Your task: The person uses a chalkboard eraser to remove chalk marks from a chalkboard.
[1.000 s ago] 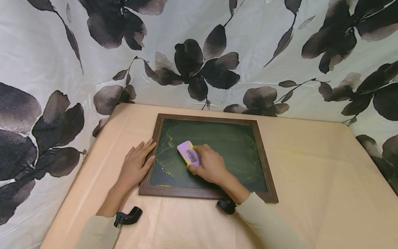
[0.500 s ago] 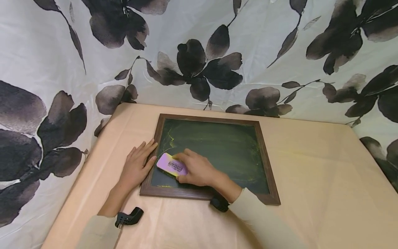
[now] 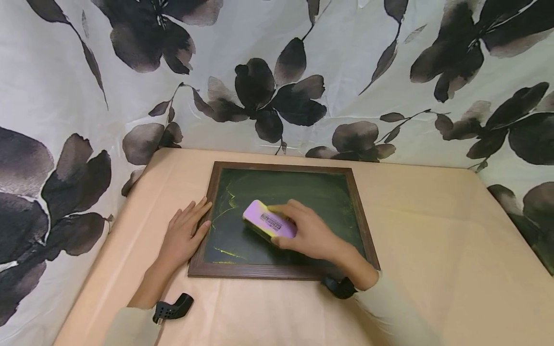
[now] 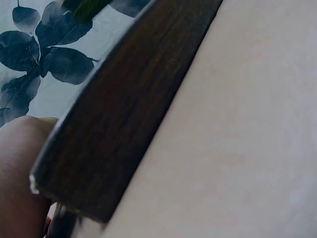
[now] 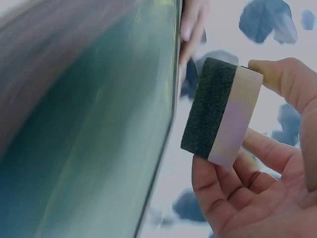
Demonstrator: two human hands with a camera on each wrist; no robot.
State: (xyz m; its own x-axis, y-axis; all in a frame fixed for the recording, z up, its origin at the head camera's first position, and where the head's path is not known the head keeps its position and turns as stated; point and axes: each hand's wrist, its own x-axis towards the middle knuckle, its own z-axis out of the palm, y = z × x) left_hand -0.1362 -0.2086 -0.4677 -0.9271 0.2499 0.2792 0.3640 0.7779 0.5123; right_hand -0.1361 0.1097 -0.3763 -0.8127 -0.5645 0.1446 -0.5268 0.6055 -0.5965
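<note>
A small chalkboard (image 3: 285, 192) in a brown wooden frame (image 3: 277, 272) lies on the table, with thin yellow chalk lines (image 3: 229, 253) at its left side. My right hand (image 3: 313, 233) grips a purple and yellow chalkboard eraser (image 3: 265, 218) between thumb and fingers over the middle of the board. In the right wrist view, the eraser's dark felt (image 5: 208, 109) faces the board with a gap between them. My left hand (image 3: 182, 235) rests with fingers extended on the frame's left edge. The left wrist view shows the frame's side (image 4: 119, 109) close up and part of that hand.
A peach cloth (image 3: 433, 240) covers the table around the board. Behind and at both sides hangs a white sheet (image 3: 355, 53) with dark flowers. Black wrist cameras (image 3: 173, 308) sit on both wrists, the right one near the frame's front edge.
The right hand swept the eraser left and down across the chalk lines, then brought it back right. Part of the lower-left line is gone. The left hand stayed on the frame.
</note>
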